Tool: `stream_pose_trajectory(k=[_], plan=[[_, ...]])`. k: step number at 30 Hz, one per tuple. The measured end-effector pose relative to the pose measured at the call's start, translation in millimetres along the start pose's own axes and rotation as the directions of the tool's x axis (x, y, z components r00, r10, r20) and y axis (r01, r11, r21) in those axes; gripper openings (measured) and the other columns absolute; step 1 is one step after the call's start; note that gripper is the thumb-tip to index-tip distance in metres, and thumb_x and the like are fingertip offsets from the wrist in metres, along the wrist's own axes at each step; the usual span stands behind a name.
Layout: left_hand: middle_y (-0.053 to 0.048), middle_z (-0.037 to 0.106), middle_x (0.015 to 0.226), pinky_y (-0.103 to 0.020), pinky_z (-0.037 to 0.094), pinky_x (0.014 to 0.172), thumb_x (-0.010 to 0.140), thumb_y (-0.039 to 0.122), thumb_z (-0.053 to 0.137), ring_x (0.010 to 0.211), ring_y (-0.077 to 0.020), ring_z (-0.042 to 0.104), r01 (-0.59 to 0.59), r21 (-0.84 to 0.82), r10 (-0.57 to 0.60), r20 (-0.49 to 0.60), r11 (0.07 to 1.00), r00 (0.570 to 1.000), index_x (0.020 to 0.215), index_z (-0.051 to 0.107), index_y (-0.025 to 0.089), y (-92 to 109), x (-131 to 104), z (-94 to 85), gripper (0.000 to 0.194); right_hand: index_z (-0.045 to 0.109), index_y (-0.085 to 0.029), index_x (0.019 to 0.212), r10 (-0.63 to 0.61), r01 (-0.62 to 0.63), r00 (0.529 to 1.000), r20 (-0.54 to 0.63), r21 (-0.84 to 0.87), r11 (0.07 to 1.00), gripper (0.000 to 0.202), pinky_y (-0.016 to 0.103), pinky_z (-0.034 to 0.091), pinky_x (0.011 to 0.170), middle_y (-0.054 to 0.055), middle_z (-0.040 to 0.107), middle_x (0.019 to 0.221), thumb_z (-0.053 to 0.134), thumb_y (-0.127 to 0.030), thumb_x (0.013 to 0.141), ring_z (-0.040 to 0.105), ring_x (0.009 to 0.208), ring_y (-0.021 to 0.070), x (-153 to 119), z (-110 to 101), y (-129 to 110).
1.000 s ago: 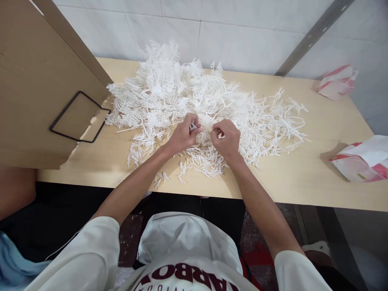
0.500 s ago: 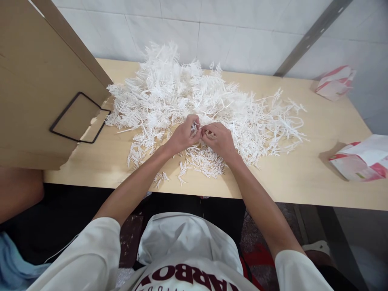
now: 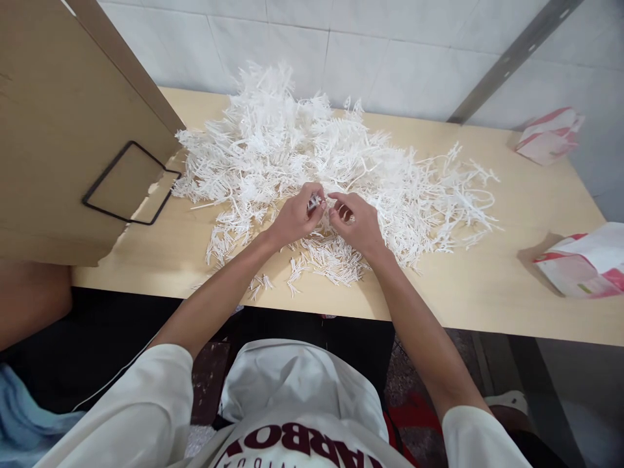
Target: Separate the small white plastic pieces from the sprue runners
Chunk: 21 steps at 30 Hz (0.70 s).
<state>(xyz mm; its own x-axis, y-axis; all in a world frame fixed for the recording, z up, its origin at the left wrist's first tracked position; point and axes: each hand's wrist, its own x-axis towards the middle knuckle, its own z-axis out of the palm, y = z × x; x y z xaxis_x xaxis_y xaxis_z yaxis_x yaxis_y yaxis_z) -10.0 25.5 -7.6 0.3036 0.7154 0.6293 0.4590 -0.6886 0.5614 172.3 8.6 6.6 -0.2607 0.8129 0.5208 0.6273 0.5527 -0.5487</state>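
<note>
A wide heap of white, thin, branched pieces that look like plastic (image 3: 273,143) lies across the table in front of me. My left hand (image 3: 298,213) is closed around a few small white branched pieces (image 3: 314,201), their tips showing between thumb and fingers. Just to its right is my right hand (image 3: 358,222), its thumb and index finger curved and parted. I make out nothing gripped between those two fingertips; its other fingers are partly hidden. Both hands are over the near side of the heap, with loose pieces (image 3: 334,260) below them.
A brown cardboard panel (image 3: 58,130) stands at the left, with a black wire frame (image 3: 131,182) against it. Two red-and-white packets (image 3: 550,135) sit at the right of the wooden table (image 3: 468,292). Behind is a tiled wall with a metal post (image 3: 511,58). Part of another person shows at far left.
My right hand has moved slightly away from the left one, and its thumb and index finger have parted. The left hand stays closed on its pieces. The view has shifted slightly.
</note>
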Motion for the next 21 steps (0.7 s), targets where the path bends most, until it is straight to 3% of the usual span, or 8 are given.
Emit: stream_pose_trajectory(k=[2, 11, 15, 21], plan=[[-0.003, 0.062, 0.096, -0.027, 0.048, 0.063, 0.093, 0.034, 0.052, 0.070, -0.0098, 0.057, -0.009, 0.023, 0.010, -0.012, 1.000, 1.000, 0.108, 0.046, 0.022, 0, 0, 0.1, 0.019, 0.069, -0.021, 0.099, -0.009, 0.010, 0.999, 0.045, -0.014, 1.000, 0.020, 0.028, 0.048, 0.066, 0.002, 0.069, 0.081, 0.054, -0.029, 0.088, 0.057, 0.066, 0.0130, 0, 3, 0], [-0.003, 0.067, 0.089, -0.027, 0.048, 0.065, 0.095, 0.029, 0.046, 0.069, -0.0117, 0.062, -0.156, 0.108, 0.149, 0.070, 0.982, 0.986, 0.110, 0.050, 0.021, 6, 3, 0.6, 0.017, 0.060, -0.021, 0.070, 0.049, -0.054, 0.998, -0.032, -0.189, 0.981, 0.015, 0.027, 0.036, 0.058, 0.001, 0.060, 0.070, 0.052, -0.022, 0.083, 0.050, 0.062, 0.0129, -1, 7, -2], [-0.001, 0.065, 0.087, -0.025, 0.046, 0.061, 0.092, 0.022, 0.047, 0.063, -0.0098, 0.058, -0.146, 0.073, 0.141, 0.066, 0.987, 0.988, 0.107, 0.048, 0.022, 10, 2, 0.6, 0.015, 0.052, -0.021, 0.067, -0.064, 0.067, 0.998, 0.020, -0.227, 0.971, 0.020, 0.028, 0.034, 0.058, 0.001, 0.055, 0.069, 0.046, -0.019, 0.086, 0.048, 0.065, 0.0135, -1, 7, 0], [0.002, 0.061, 0.080, -0.025, 0.042, 0.054, 0.088, 0.018, 0.049, 0.055, -0.0088, 0.053, -0.082, 0.033, 0.079, 0.094, 0.996, 0.992, 0.104, 0.045, 0.024, 15, 1, 1.2, 0.018, 0.051, -0.022, 0.062, -0.167, 0.155, 0.986, -0.003, -0.362, 0.919, 0.024, 0.031, 0.029, 0.056, 0.001, 0.051, 0.061, 0.048, -0.018, 0.086, 0.045, 0.062, 0.0146, -1, 6, 2]])
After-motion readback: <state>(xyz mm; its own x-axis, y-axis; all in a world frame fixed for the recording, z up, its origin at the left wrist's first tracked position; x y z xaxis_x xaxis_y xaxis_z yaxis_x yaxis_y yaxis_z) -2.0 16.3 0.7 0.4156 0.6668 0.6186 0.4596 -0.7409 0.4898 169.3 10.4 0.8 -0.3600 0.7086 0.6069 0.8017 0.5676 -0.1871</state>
